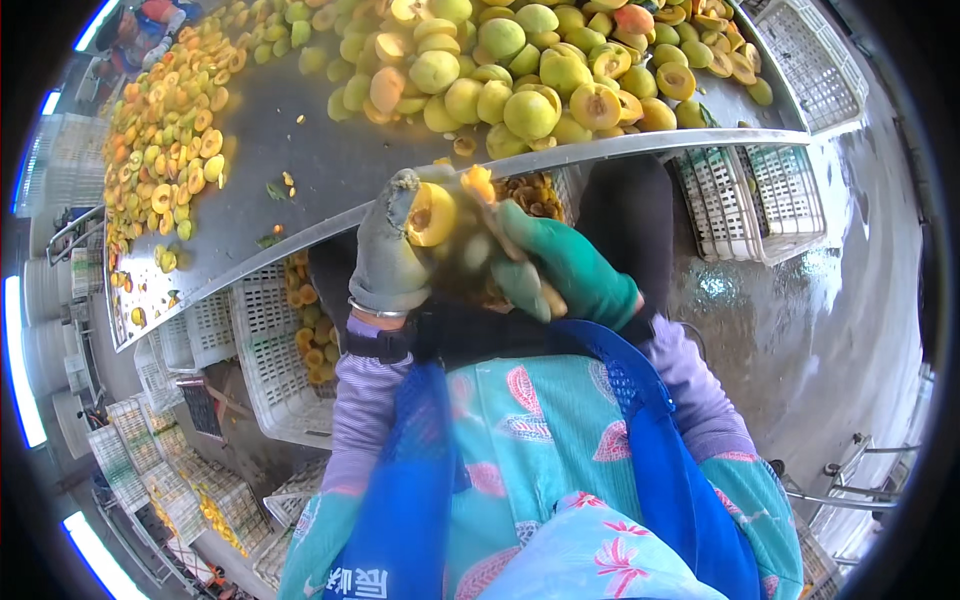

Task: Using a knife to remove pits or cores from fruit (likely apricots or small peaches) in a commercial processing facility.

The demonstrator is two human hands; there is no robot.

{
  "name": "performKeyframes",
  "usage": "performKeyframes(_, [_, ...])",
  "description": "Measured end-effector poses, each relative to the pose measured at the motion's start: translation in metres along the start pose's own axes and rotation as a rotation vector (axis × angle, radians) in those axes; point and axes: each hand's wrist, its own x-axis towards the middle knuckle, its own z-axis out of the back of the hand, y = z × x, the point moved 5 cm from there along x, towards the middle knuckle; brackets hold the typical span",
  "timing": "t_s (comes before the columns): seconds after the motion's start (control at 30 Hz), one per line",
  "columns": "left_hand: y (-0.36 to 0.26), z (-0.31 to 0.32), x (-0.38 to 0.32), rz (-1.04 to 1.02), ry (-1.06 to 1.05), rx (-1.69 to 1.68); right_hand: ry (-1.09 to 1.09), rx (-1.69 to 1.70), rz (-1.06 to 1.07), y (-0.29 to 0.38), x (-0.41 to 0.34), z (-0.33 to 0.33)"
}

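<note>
My left hand (390, 247), in a grey work glove, holds a halved yellow peach (432, 215). The half's cut side with the brown pit cavity faces up. Close by, my right hand (574, 262) wears a green-backed glove and grips a slim hand tool (553, 300) with what looks like a wooden handle. A piece of orange flesh (478, 184) sits at the tool's upper end; blur hides the tip's shape. Below my hands, partly hidden, is a container of brown peach pits (531, 196). Both hands are just in front of the metal table's edge (555, 156).
Whole and halved peaches (517, 97) pile up at the table's near right, with many halves (169, 165) on the left. White plastic crates stand below right (720, 202) and left (262, 352). The wet floor (757, 322) shines at right. Another person (146, 34) works at far left.
</note>
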Motion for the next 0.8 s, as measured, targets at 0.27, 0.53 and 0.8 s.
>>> performKeyframes(0.27, [-0.015, -0.006, -0.005, 0.129, -0.031, -0.268, -0.254, -0.438, -0.02, 0.011, -0.007, -0.013])
performKeyframes(0.53, [-0.02, -0.023, -0.001, 0.037, -0.054, 0.02, -0.025, 0.069, -0.051, -0.004, 0.001, -0.007])
performKeyframes(0.8, [-0.027, -0.03, -0.001, -0.176, -0.018, 0.214, -0.464, -0.614, 0.095, 0.003, 0.015, -0.005])
